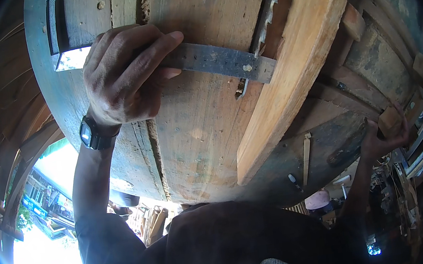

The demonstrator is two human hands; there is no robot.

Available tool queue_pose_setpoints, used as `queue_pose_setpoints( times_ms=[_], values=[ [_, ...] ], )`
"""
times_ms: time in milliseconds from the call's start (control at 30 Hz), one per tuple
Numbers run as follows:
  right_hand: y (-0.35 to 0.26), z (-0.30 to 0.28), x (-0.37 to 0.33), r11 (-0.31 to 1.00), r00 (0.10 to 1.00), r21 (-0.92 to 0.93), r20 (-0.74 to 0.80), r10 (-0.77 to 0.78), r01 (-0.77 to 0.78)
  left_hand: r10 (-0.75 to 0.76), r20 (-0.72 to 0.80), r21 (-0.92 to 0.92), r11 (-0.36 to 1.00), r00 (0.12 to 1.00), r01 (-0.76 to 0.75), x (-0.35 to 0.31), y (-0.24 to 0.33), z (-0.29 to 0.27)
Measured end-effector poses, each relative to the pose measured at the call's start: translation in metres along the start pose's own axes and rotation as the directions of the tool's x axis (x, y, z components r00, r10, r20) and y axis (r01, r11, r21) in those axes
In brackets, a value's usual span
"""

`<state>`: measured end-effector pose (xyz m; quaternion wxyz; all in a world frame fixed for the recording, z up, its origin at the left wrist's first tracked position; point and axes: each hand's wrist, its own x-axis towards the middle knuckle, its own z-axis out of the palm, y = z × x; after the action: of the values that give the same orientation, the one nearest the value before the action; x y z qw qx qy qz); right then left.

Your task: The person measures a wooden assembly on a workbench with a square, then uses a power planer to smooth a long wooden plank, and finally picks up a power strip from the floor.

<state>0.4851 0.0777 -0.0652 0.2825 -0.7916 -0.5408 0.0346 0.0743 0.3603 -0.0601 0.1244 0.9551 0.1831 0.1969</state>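
My left hand (124,74), with a black watch on its wrist, pinches one end of a metal ruler (214,61). The ruler lies across a curved planked wooden surface (201,133), like a boat's hull. Its far end meets the edge of a thick pale timber (298,65) that slants over the planks, and it crosses an open seam with ragged whitish material (267,13). Off at the right, my right hand (377,143) is closed around a small wooden block (391,121) against the structure; the shade hides part of its fingers.
A packed seam (153,138) runs between planks. Another wooden block (353,23) sits beside the pale timber. Lower down are a thin wooden stick (306,158) and a small white-ended object (293,179). A rectangular opening (72,59) cuts the planking at upper left. Stacked timber pieces (154,224) stand below.
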Motion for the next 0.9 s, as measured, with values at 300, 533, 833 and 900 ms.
queue_pose_setpoints(
  times_ms=[300, 533, 833, 900],
  values=[
    [-0.0008, -0.0004, 0.0012, 0.999, 1.000, 0.030, 0.003, -0.015, 0.015, 0.011, -0.020, 0.014, 1.000, 1.000, -0.011, 0.0000, -0.0006, 0.0013],
    [-0.0013, -0.0006, 0.0009, 1.000, 1.000, 0.011, 0.014, 0.002, -0.003, 0.010, 0.000, 0.028, 1.000, 1.000, -0.010, -0.0006, -0.0009, -0.0011],
    [0.0029, 0.0018, -0.0001, 0.997, 1.000, 0.076, -0.022, -0.017, 0.019, 0.012, -0.010, 0.021, 1.000, 1.000, -0.011, -0.0002, -0.0009, 0.0009],
    [0.0036, 0.0032, 0.0003, 0.995, 0.998, 0.084, -0.034, -0.053, 0.055, 0.014, -0.007, 0.024, 1.000, 1.000, -0.014, 0.0008, -0.0011, -0.0008]
  ],
)
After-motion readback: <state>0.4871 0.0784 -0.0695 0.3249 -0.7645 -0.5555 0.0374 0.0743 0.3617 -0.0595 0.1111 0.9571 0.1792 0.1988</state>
